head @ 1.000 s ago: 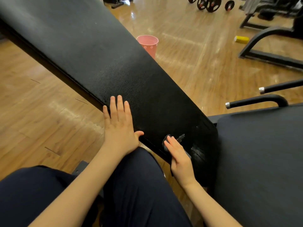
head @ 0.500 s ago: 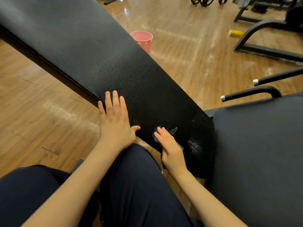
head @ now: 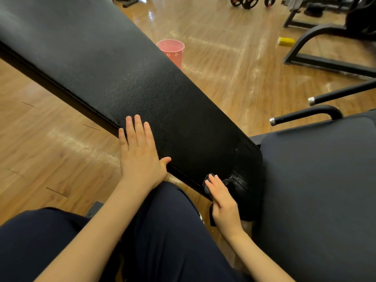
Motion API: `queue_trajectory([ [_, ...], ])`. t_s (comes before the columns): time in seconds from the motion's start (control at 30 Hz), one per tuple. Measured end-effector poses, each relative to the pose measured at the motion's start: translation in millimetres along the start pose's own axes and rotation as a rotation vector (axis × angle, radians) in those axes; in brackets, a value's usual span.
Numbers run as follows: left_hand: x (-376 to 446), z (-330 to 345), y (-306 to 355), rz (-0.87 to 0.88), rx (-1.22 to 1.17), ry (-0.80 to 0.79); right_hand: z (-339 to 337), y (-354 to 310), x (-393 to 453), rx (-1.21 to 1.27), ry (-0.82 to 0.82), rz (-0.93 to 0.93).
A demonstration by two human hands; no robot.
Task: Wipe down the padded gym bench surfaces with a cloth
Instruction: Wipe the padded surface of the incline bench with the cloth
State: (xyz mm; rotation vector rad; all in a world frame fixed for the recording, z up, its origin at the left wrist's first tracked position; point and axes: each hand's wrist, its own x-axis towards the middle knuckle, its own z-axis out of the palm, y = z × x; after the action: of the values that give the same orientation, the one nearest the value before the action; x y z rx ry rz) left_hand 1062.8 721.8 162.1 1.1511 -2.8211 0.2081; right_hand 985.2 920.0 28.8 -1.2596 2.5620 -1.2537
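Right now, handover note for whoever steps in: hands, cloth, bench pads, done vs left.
Left hand: open, flat on the near edge of the long back pad, bracing.
Right hand: fingers straight, pressing the dark cloth against the lower end of that pad, close to the seat pad.
Done: cannot say how much is wiped; the scuffed lower corner by the cloth is being worked on.
Left, as a guess: the upper stretch of the back pad and the seat pad, which no hand touches.
Nearby: pink bucket on the floor behind the bench.
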Motion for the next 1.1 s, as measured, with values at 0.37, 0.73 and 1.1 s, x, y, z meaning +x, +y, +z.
queue_trajectory([
  [0.37,-1.2,19.4,40.9,0.099,0.084,0.078,-16.3,29.9,73.1,0.125,0.036,0.228],
  [0.73,12.6,32.9,60.1,0.204,0.100,0.118,-26.7,52.0,149.5,0.120,0.060,0.335],
  [1.1,15.3,36.5,58.7,0.200,0.068,0.150,-27.1,73.9,190.3,0.146,0.130,0.449],
])
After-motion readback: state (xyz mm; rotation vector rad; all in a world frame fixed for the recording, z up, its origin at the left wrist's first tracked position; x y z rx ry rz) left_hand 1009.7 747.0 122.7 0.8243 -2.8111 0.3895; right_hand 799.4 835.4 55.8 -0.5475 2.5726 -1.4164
